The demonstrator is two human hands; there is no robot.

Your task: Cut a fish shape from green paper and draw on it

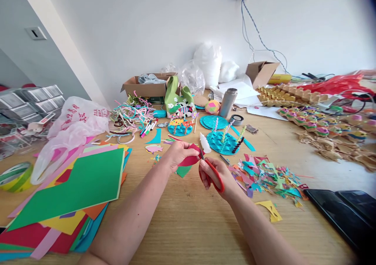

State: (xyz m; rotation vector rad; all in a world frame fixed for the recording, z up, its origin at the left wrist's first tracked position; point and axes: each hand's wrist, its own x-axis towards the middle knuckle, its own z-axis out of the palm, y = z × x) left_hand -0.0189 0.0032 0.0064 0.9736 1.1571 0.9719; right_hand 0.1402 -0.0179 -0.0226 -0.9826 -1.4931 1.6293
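Note:
My left hand point(179, 154) is closed on a piece of dark red paper point(189, 161), pinched between thumb and fingers. Wrapped round the red handles of a pair of scissors point(216, 175) is my right hand point(219, 175), and the blades meet the paper's right edge. Below the paper, a green scrap point(184, 171) lies on the table. Just behind my hands are a white glue bottle point(205, 143) and a blue egg-carton disc point(223, 143) with fuzzy pipe cleaners standing in it.
Coloured sheets point(96, 175) are stacked at the left beside rolls of tape point(17, 179). Paper scraps point(264, 177) lie in a heap to the right, near two dark phones point(331, 210). A metal flask point(228, 102), pipe cleaners point(132, 114) and painted egg cartons point(323, 120) stand farther back.

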